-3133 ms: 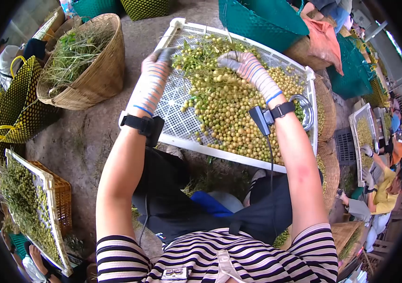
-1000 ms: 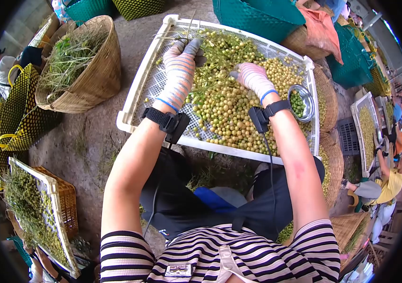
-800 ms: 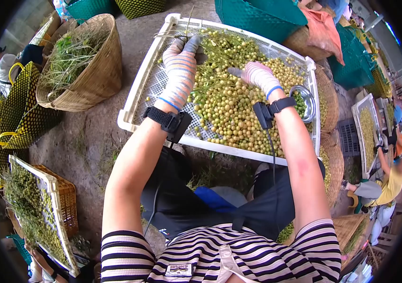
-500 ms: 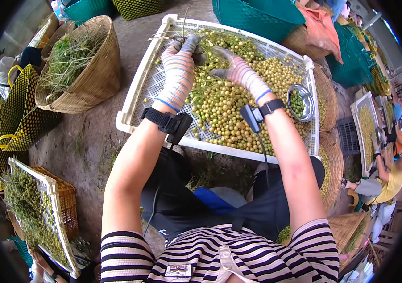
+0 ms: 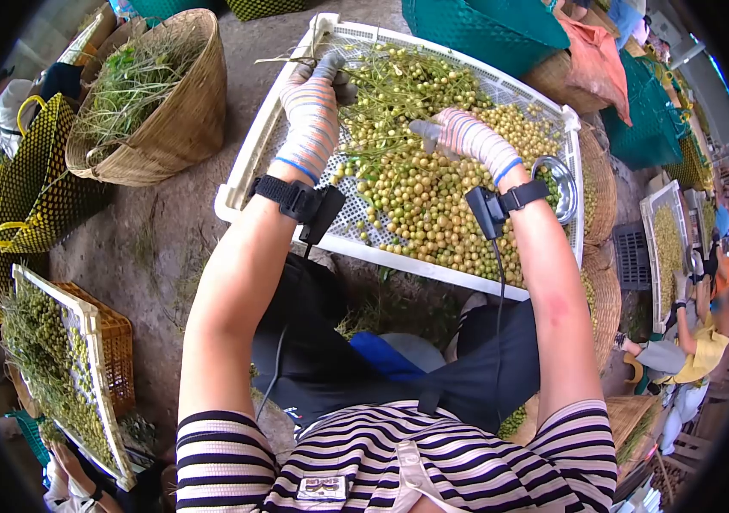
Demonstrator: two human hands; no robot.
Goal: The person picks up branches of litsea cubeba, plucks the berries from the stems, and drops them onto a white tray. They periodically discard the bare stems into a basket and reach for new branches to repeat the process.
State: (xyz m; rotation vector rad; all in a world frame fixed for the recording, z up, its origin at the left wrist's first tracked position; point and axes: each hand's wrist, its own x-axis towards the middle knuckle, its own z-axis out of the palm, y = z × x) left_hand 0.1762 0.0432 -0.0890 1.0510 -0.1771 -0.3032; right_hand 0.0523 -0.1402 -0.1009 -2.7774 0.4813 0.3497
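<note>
A white perforated tray holds a heap of small round yellow-green fruit, with stemmed bunches towards the far side. My left hand, in a striped glove with grey fingertips, is closed around the stems of a fruit bunch at the tray's far left. Bare stem ends stick out to the left of that hand. Over the loose fruit, my right hand wears a matching glove. Its fingers point left and are slightly apart, with nothing visible in them. A metal bowl is partly hidden by my right wrist.
A wicker basket of green stems stands to the left, beside black-yellow woven baskets. Another fruit tray lies lower left. Teal baskets stand beyond my tray. A person in yellow works at the right by another tray.
My right hand has moved right, away from my left hand, and its fingers are closer together. My left hand has shifted slightly left, still on the stems. The whole view has shifted slightly.
</note>
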